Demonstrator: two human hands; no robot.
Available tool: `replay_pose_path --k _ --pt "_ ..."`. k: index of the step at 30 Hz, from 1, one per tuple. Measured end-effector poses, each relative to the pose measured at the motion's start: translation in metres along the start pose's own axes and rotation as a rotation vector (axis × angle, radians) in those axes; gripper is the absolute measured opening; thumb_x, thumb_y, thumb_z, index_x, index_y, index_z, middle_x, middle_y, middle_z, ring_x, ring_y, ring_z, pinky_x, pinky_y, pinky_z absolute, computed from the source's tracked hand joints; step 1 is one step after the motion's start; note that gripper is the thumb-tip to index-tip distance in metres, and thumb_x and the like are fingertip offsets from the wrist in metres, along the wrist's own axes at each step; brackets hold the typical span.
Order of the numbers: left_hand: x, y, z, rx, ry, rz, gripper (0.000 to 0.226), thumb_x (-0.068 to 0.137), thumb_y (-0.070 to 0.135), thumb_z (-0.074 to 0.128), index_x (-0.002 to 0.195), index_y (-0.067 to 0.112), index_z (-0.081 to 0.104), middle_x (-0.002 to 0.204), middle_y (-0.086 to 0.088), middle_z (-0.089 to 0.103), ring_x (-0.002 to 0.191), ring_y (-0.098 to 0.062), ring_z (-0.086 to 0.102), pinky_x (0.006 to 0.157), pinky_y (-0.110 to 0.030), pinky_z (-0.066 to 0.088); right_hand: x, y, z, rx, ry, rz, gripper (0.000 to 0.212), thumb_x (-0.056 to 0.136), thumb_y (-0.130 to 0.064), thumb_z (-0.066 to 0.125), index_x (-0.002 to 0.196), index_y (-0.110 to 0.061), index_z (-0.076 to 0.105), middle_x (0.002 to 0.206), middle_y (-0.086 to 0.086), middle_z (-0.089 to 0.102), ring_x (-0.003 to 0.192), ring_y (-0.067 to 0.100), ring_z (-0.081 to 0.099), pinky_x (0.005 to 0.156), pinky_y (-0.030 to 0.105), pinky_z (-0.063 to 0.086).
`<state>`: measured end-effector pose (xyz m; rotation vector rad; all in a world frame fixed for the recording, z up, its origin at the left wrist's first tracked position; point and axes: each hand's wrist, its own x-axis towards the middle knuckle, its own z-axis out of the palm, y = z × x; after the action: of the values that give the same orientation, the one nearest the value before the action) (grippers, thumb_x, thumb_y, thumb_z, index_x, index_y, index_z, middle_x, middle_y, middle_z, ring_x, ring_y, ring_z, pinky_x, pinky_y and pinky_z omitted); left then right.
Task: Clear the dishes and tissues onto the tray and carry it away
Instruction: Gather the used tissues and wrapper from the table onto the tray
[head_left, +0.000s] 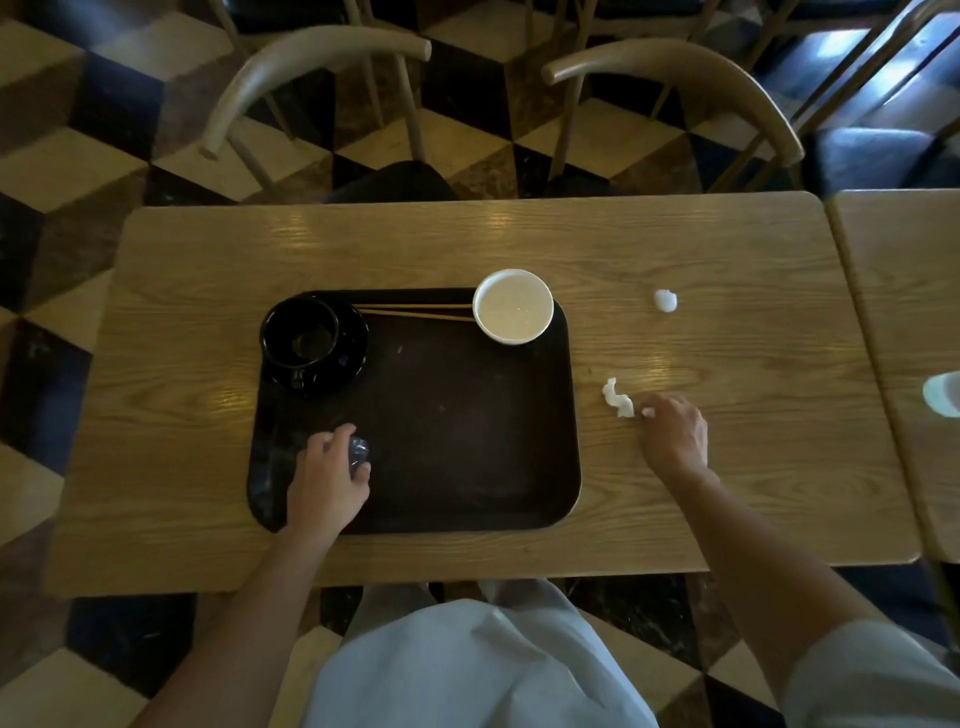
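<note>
head view: there's something pale at the right frame edge (943, 393), cut off, can't tell what it is. your left hand (327, 480) is curled around a small crumpled clear wad (359, 451) over the dark tray (467, 441), hard to make out. your right hand (675, 434) has its fingertips pinched narrow, touching a crumpled tissue (618, 401) on the table (727, 249) just beside the tray. another tissue ball (665, 301) sits farther back.

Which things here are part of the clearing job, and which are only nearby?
Job: tray; black cup and saucer; chopsticks; white bowl; near tissue; far tissue; crumpled wrapper.
Nearby only: chairs; neighbouring table.
</note>
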<state>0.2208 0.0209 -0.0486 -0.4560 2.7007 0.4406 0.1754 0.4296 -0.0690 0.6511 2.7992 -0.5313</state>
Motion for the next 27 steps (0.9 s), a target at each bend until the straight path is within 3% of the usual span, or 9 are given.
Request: replay_pose_path --k 4,7,11,15,18,23,27 --pt "0.000 0.004 0.008 0.102 -0.008 0.000 0.065 0.093 0.027 0.069 0.151 0.018 0.041 0.150 -0.009 0.041 0.135 -0.029 0.045 0.095 -0.042 0.053 0.003 -0.019 -0.004 0.117 0.103 -0.107 0.032 0.091 0.005 0.063 0.121 -0.005 0.070 0.123 0.017 0.069 0.111 0.033 0.064 0.091 0.038 0.048" --pt "-0.002 0.004 0.010 0.149 -0.008 0.020 0.066 0.094 0.028 0.068 0.153 0.017 0.040 0.152 -0.011 0.037 0.137 -0.031 0.042 0.094 -0.041 0.053 0.000 -0.037 0.002 0.109 0.009 -0.235 0.033 0.095 -0.005 0.065 0.127 -0.005 0.066 0.134 0.016 0.063 0.124 0.035 0.059 0.102 0.047 0.050" --pt "-0.006 0.004 0.010 0.179 -0.041 0.006 0.068 0.097 0.034 0.061 0.157 0.024 0.031 0.162 -0.013 0.022 0.147 -0.034 0.027 0.101 -0.046 0.050 -0.006 -0.040 0.011 -0.026 -0.064 -0.240 0.024 0.093 -0.002 0.066 0.116 -0.008 0.071 0.128 0.010 0.066 0.114 0.030 0.062 0.090 0.041 0.056" --pt "-0.007 0.002 0.007 0.215 -0.080 0.009 0.073 0.097 0.041 0.060 0.159 0.029 0.025 0.164 -0.013 0.015 0.149 -0.036 0.020 0.106 -0.050 0.046 -0.004 -0.036 0.008 -0.047 -0.070 -0.262 0.030 0.088 0.008 0.066 0.113 -0.006 0.071 0.122 0.012 0.068 0.107 0.030 0.063 0.089 0.040 0.056" --pt "-0.007 -0.002 0.004 0.213 -0.083 0.019 0.072 0.096 0.033 0.063 0.158 0.027 0.028 0.163 -0.013 0.018 0.148 -0.035 0.023 0.107 -0.048 0.045 -0.001 -0.036 0.006 -0.020 -0.082 -0.279 0.031 0.087 0.009 0.066 0.113 -0.006 0.070 0.117 0.013 0.069 0.103 0.029 0.065 0.089 0.038 0.056" --pt "-0.006 -0.013 -0.001 0.198 -0.070 0.024 0.069 0.093 0.023 0.067 0.155 0.022 0.037 0.153 -0.011 0.031 0.139 -0.029 0.038 0.101 -0.042 0.050 -0.014 -0.061 0.004 0.217 0.035 -0.380 0.030 0.092 0.003 0.065 0.121 -0.003 0.069 0.122 0.015 0.070 0.111 0.030 0.066 0.091 0.030 0.045" --pt "0.001 -0.024 -0.004 0.208 -0.060 0.053 0.068 0.092 0.025 0.068 0.153 0.021 0.039 0.150 -0.011 0.034 0.135 -0.028 0.042 0.098 -0.040 0.052 -0.031 -0.086 0.015 0.256 -0.026 -0.500 0.030 0.093 -0.002 0.067 0.123 -0.006 0.069 0.125 0.013 0.068 0.114 0.026 0.065 0.097 0.033 0.049"
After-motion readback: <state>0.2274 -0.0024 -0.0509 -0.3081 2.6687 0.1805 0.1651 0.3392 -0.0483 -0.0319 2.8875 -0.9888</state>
